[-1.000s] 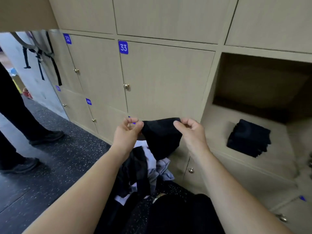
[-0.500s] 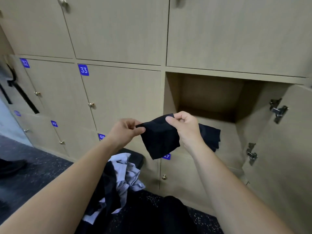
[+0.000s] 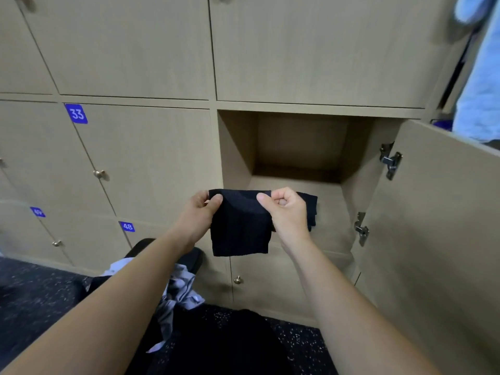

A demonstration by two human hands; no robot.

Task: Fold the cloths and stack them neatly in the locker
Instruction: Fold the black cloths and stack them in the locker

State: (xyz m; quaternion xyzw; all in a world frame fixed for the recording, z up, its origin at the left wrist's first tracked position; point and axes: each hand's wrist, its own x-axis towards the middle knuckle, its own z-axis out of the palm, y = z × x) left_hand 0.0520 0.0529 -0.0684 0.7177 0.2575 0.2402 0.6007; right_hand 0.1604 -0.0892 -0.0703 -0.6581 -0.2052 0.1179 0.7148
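A folded black cloth [image 3: 240, 228] hangs flat in front of the open locker [image 3: 295, 147]. My left hand [image 3: 198, 215] pinches its top left corner and my right hand [image 3: 286, 212] pinches its top right corner. On the locker's floor behind my right hand lies another folded black cloth [image 3: 311, 209], mostly hidden. A heap of unfolded white and grey cloths [image 3: 178, 290] rests on a dark seat below my left arm.
The locker's door [image 3: 438, 226] stands open to the right, with metal hinges [image 3: 391, 162] on its inner edge. Closed lockers numbered 33 [image 3: 76, 113] and 48 [image 3: 127, 226] fill the left. Light blue fabric [image 3: 479, 77] hangs at the top right. The floor is dark and speckled.
The view has swung right and now faces the open locker. Both hands have carried the black cloth toward the locker and pulled it out flat and square.
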